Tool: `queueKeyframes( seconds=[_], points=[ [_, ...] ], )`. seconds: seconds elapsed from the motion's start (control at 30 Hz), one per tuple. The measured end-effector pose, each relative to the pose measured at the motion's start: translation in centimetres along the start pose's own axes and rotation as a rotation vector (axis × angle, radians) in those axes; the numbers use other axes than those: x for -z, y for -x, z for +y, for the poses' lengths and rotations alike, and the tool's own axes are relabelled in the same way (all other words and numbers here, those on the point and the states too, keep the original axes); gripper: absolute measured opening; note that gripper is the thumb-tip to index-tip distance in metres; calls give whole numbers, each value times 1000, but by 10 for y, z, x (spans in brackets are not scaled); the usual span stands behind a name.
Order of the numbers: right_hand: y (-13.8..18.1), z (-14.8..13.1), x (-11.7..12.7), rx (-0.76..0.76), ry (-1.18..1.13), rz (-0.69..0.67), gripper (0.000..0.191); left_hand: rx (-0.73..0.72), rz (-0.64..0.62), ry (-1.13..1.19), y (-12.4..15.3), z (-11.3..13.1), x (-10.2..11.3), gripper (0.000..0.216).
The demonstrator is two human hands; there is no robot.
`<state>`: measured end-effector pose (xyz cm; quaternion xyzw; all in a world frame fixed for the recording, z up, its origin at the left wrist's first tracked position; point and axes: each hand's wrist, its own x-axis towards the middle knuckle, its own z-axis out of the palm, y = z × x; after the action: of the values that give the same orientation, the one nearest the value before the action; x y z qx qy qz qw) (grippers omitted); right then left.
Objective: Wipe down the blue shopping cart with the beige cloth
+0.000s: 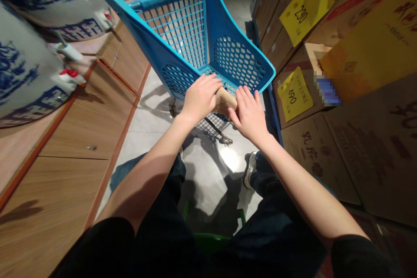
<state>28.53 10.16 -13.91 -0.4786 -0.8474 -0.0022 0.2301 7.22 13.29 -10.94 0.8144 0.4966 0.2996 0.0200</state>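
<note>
A blue plastic shopping cart point(195, 39) stands tilted on the pale tiled floor in front of me. A tan cloth point(224, 100) lies against the cart's lower front edge. My left hand point(200, 95) is curled over the cloth's left side and grips it. My right hand point(249, 115) rests on the cloth's right end with its fingers stretched and pressed to it. Both arms reach forward over my knees.
Large blue-and-white ceramic jars point(26, 74) sit on wooden cabinets point(74, 147) to the left. Stacked cardboard boxes point(358, 139) with yellow price tags point(295, 93) line the right. A green stool edge point(208, 239) shows below me. The narrow aisle runs ahead.
</note>
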Motion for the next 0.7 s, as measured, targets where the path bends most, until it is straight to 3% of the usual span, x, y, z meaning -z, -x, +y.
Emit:
queueKeyframes(
  seconds=[0.17, 0.4, 0.57, 0.7],
  points=[
    [8, -12, 1, 58, 15, -21, 75, 5, 0, 0, 1, 0, 0, 50],
    [4, -7, 4, 7, 35, -22, 72, -3, 12, -1, 0, 0, -1, 52],
    [9, -12, 3, 74, 6, -15, 74, 11, 3, 12, 0, 1, -1, 51],
    [4, -5, 4, 11, 17, -18, 73, 3, 5, 20, 0, 1, 0, 52]
  ],
)
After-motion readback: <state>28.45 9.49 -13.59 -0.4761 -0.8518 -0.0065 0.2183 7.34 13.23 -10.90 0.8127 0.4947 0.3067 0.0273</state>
